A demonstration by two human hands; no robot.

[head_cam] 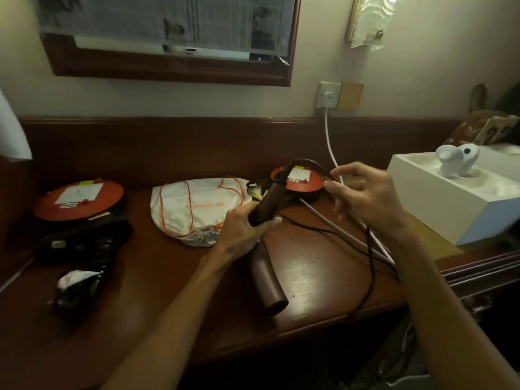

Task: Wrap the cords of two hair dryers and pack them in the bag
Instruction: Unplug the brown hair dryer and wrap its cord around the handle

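Holding a brown hair dryer [267,249] by its handle, my left hand [247,223] has fingers and thumb curled tight around it near the centre of the wooden desk [309,277]; the barrel points toward 5 o'clock, ending close to the desk's front edge. My right hand [365,192], at 3 o'clock from the left, pinches the dryer's dark cord [371,266] between thumb and fingers, the other fingers loosely spread. The cord arches from the handle top to that hand, then drops over the front edge at 5 o'clock.

The white drawstring bag [197,209] with orange cords lies flat at 10 o'clock from my left hand; its orange printing appears upside down and I cannot read it with certainty. A second, black hair dryer [84,243] lies at 9 o'clock, its coiled cord trailing toward 7 o'clock; details are lost in shadow.

Two round orange-topped devices [78,201] carry white labels, text too small to read. A white cable [332,153] runs down from a wall socket [327,95] at 1 o'clock. An open white box [439,204] holding a white gadget [455,160] sits at 3 o'clock at the desk's right end. Bare desk lies between the bag and the front edge.
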